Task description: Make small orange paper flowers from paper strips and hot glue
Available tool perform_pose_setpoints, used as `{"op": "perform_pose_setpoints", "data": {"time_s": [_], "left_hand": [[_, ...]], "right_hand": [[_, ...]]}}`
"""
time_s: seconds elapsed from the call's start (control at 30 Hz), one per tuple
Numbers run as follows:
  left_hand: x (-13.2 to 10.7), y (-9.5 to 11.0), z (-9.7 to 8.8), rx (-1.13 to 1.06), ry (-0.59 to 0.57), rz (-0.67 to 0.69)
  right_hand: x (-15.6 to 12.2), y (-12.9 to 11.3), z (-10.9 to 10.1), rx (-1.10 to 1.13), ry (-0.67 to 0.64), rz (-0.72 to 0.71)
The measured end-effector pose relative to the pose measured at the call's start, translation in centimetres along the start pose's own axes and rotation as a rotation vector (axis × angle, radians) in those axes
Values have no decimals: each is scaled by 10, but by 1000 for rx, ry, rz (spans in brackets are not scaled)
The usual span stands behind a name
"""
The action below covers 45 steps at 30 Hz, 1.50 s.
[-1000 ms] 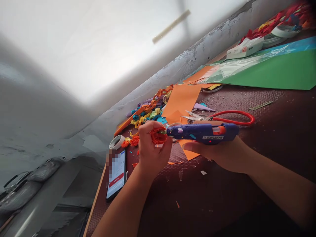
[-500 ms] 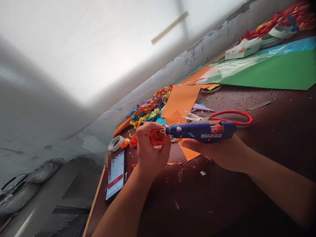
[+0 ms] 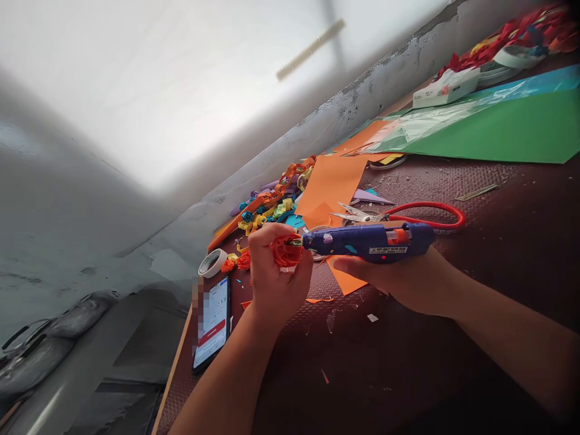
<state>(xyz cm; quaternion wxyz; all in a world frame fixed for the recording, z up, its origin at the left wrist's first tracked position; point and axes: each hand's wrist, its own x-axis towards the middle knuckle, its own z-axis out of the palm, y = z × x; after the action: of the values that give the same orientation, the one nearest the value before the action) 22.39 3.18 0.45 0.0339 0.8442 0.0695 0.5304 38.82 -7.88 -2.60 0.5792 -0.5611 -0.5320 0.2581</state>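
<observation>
My left hand (image 3: pixel 274 278) is closed round a rolled orange paper flower (image 3: pixel 284 251), held above the dark red table mat (image 3: pixel 408 362). My right hand (image 3: pixel 399 281) grips a blue hot glue gun (image 3: pixel 369 240) lying sideways, and its nozzle touches the flower. Red-handled scissors (image 3: pixel 408 212) lie on the mat just behind the glue gun, next to a sheet of orange paper (image 3: pixel 330 184).
A phone (image 3: pixel 212 320) with a lit screen lies near the table's left edge, a roll of tape (image 3: pixel 212 263) beyond it. Finished paper flowers and coloured paper scraps (image 3: pixel 267 208) are piled along the wall. Green paper (image 3: pixel 507 136) and a white box (image 3: pixel 446 86) lie at the far right.
Both hands, the flower and the glue gun stay together almost unmoved; the whole view has shifted only slightly.
</observation>
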Motion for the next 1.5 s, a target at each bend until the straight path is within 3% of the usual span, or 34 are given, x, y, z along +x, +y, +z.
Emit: {"op": "perform_pose_setpoints", "data": {"time_s": [0.53,0.93,1.17,1.5], "left_hand": [[1,1,3,-86,29,-114],[2,4,0,-6,30,-108],[1,3,0,45,27,-104],[1,1,0,-18,18,-84]], "right_hand": [[1,1,0,55,-64,-59],[-1,-4,-4,112,-79,98],[2,-13,-9,218,-107,75],[0,-11,-7,141,-86,107]]}}
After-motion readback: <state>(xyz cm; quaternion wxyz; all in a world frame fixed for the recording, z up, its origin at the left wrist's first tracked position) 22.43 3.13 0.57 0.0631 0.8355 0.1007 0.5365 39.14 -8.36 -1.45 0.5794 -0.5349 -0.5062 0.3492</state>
